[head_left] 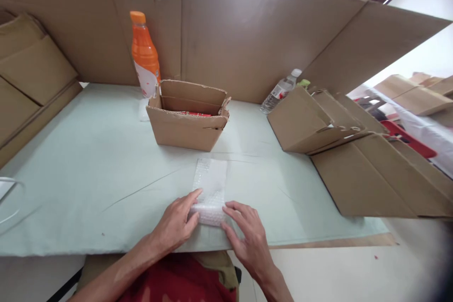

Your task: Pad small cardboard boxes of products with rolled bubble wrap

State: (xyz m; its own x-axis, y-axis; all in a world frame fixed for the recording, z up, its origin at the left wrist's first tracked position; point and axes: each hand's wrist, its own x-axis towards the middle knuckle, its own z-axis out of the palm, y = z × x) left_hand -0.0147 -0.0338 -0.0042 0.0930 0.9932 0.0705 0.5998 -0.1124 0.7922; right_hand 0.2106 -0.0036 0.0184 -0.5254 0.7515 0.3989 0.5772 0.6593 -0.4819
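A strip of bubble wrap (211, 181) lies on the pale green table cover (88, 160), its near end rolled into a small bundle. My left hand (176, 224) presses on the left side of that roll, with the fingers curled over it. My right hand (247, 233) holds the right side of the roll, fingers bent onto it. Behind the strip stands a small open cardboard box (187, 118) with something red inside.
An orange drink bottle (144, 56) stands behind the box at the left. A clear water bottle (281, 89) lies at the back right. Folded cardboard boxes (354, 151) are stacked on the right, more flat cardboard (31, 75) on the left. A tall cardboard wall (230, 23) closes the back.
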